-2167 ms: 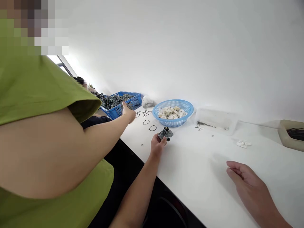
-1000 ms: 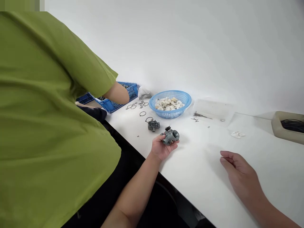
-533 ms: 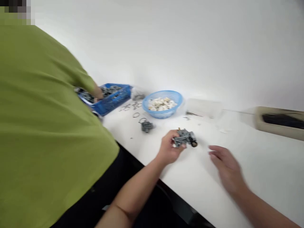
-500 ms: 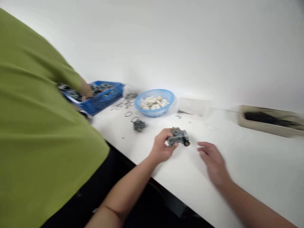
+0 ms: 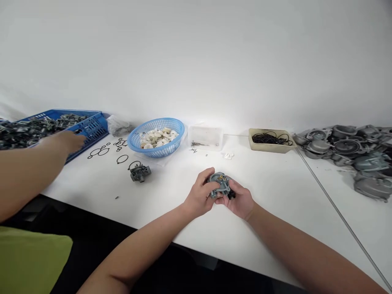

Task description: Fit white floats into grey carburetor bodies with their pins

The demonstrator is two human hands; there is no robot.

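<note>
Both hands are closed around a grey die-cast carburetor body (image 5: 219,183), over the white table (image 5: 232,241), right in front of the person. Left hand (image 5: 199,194) wraps it from the upper left, fingers (image 5: 206,176) curled over the top; right hand (image 5: 240,201) cups it from below and to the right. No open gap in either grip, & the part is mostly framed between the two. A small black piece (image 5: 232,195) pokes out by the right hand (too small to name).

Left of the grip, well apart: a 2nd carburetor (image 5: 139,173) on the table, w/ a black O-ring (image 5: 134,165) just behind it, more O-rings (image 5: 98,152) further left. Beyond those, a co-worker's hand (image 5: 71,141) reaches to a blue plastic crate (image 5: 92,130) of dark metal parts.

Straight ahead of the grip: blue round basket (image 5: 171,126) of white pieces, then a clear plastic box (image 5: 205,138) w/ small pins.

Far right of the grip: beige tray (image 5: 256,146) of black O-rings, & a heap of grey castings (image 5: 346,149).
</note>
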